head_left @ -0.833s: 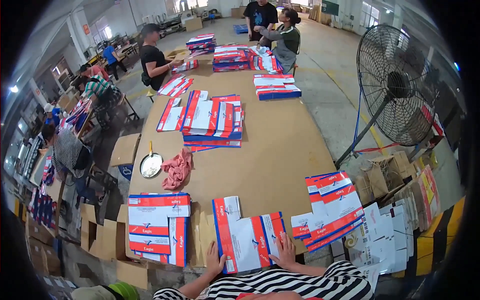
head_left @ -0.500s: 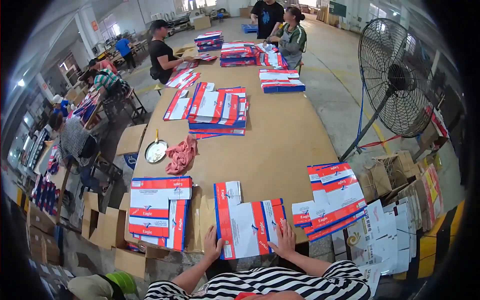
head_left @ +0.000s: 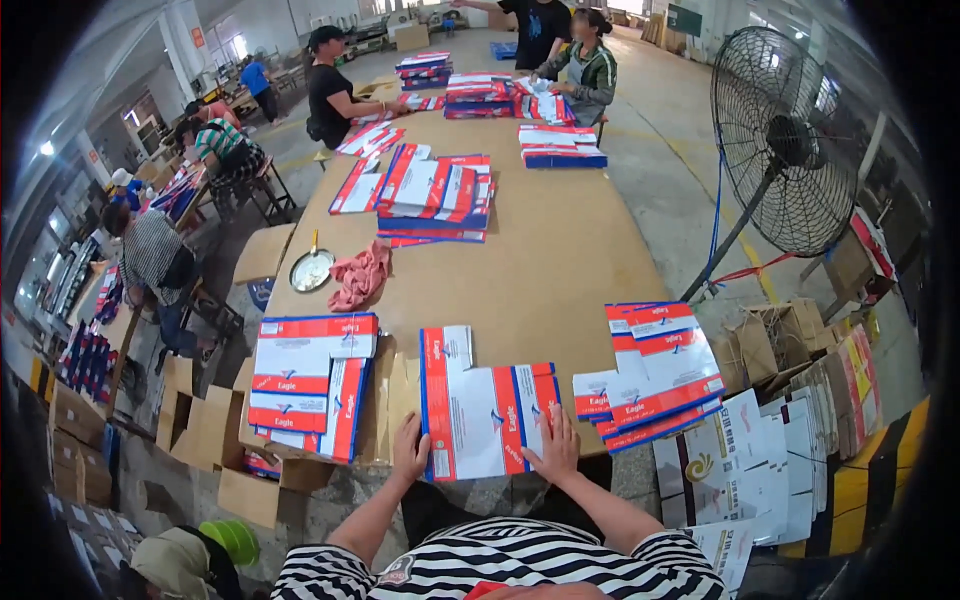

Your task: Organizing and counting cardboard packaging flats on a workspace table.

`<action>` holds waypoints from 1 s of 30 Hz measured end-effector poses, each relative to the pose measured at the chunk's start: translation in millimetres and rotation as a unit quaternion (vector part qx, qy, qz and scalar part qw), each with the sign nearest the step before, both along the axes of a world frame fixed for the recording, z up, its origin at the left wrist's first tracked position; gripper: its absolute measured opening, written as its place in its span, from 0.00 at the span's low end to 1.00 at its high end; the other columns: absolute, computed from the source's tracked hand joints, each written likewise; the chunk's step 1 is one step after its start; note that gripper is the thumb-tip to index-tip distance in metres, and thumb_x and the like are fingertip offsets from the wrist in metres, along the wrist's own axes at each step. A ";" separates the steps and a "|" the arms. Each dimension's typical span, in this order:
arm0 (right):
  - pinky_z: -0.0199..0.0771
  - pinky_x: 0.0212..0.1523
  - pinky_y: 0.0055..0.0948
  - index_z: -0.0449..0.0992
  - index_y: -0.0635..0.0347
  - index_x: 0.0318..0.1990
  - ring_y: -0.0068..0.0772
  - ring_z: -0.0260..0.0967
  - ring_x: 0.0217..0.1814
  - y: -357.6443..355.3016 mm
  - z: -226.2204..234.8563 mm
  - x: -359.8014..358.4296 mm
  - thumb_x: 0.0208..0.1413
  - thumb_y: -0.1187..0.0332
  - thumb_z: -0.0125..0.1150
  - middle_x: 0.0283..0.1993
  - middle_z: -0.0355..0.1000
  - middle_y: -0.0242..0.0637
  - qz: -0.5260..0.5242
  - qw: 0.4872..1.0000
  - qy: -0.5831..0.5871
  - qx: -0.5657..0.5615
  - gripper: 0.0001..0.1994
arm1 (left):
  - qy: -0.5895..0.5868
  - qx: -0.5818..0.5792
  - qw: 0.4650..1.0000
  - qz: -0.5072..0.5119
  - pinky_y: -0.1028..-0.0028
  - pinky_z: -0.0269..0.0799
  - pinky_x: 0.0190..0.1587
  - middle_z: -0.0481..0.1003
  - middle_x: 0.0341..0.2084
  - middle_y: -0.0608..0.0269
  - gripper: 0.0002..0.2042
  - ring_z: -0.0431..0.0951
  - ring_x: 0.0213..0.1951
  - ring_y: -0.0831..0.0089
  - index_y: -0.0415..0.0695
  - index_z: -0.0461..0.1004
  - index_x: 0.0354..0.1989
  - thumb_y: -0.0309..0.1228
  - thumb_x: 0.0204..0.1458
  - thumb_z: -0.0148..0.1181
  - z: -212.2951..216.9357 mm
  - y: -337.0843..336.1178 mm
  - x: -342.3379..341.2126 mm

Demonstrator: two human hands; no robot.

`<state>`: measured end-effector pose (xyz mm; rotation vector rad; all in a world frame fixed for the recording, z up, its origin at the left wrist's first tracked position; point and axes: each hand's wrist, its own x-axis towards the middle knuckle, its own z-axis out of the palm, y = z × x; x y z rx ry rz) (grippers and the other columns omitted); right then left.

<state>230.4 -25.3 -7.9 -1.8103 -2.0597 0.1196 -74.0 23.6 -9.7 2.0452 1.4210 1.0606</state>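
Note:
A flat, unfolded carton blank (head_left: 487, 412), white with red and blue bands, lies at the near edge of the long brown table (head_left: 560, 250). My left hand (head_left: 408, 449) rests on its lower left corner with fingers spread. My right hand (head_left: 556, 448) presses flat on its lower right part. To the left lies a stack of similar blanks (head_left: 305, 380). Another fanned stack (head_left: 652, 373) sits to the right, hanging over the table's edge.
A pink rag (head_left: 359, 277) and a round metal dish (head_left: 311, 270) lie at the table's left. More stacks (head_left: 435, 192) sit mid-table. Other people work at the far end and left. A large floor fan (head_left: 790, 140) stands right, with cardboard boxes (head_left: 800, 430) below it.
The view has tilted down slightly. Both hands have slid a little further up onto the carton blank, which stays in place at the table's edge.

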 end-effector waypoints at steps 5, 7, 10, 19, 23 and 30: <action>0.44 0.56 0.45 0.51 0.62 0.58 0.52 0.39 0.64 1.8 -1.1 -1.0 0.45 0.45 0.49 0.63 0.41 0.53 -0.011 1.000 -0.013 -0.009 0.38 | 0.018 0.019 1.000 0.015 0.61 0.53 0.54 0.64 0.48 0.45 0.22 0.59 0.53 0.49 0.34 0.60 0.50 0.33 0.48 0.46 -1.0 2.1 1.5; 0.44 0.56 0.45 0.51 0.62 0.59 0.52 0.39 0.64 3.8 -1.4 -0.3 0.45 0.45 0.49 0.63 0.41 0.53 -0.009 1.000 -0.008 -0.001 0.38 | 0.020 0.022 0.999 0.019 0.61 0.53 0.54 0.64 0.47 0.45 0.22 0.59 0.53 0.49 0.34 0.60 0.50 0.33 0.48 0.47 -4.9 2.1 -1.0; 0.42 0.58 0.44 0.51 0.62 0.58 0.51 0.39 0.64 -0.5 -3.0 -2.8 0.44 0.45 0.50 0.62 0.43 0.52 -0.010 0.999 -0.029 0.009 0.38 | 0.021 0.022 0.999 0.022 0.61 0.53 0.54 0.64 0.47 0.45 0.22 0.59 0.53 0.49 0.35 0.61 0.51 0.33 0.48 0.47 -2.4 -0.2 0.1; 0.42 0.58 0.45 0.50 0.62 0.58 0.52 0.38 0.64 0.9 -6.9 -2.9 0.44 0.45 0.50 0.62 0.41 0.53 -0.012 1.000 -0.013 0.026 0.38 | 0.017 0.028 0.999 0.025 0.61 0.54 0.54 0.65 0.47 0.45 0.21 0.60 0.52 0.49 0.36 0.62 0.50 0.33 0.48 0.47 -7.1 3.8 -0.1; 0.42 0.58 0.46 0.51 0.61 0.58 0.53 0.38 0.64 5.4 -5.6 -2.2 0.44 0.46 0.51 0.63 0.41 0.52 -0.009 1.000 -0.011 0.028 0.38 | 0.021 0.038 0.999 0.033 0.61 0.54 0.54 0.65 0.46 0.45 0.21 0.60 0.52 0.49 0.36 0.62 0.49 0.34 0.48 0.47 -5.8 4.9 -0.3; 0.42 0.57 0.47 0.50 0.61 0.59 0.54 0.38 0.64 2.0 -9.6 0.5 0.44 0.46 0.51 0.62 0.42 0.54 -0.008 0.999 -0.005 0.045 0.38 | 0.010 0.043 0.999 0.030 0.61 0.55 0.53 0.65 0.45 0.43 0.22 0.61 0.51 0.49 0.36 0.60 0.50 0.34 0.47 0.48 -0.1 4.0 3.0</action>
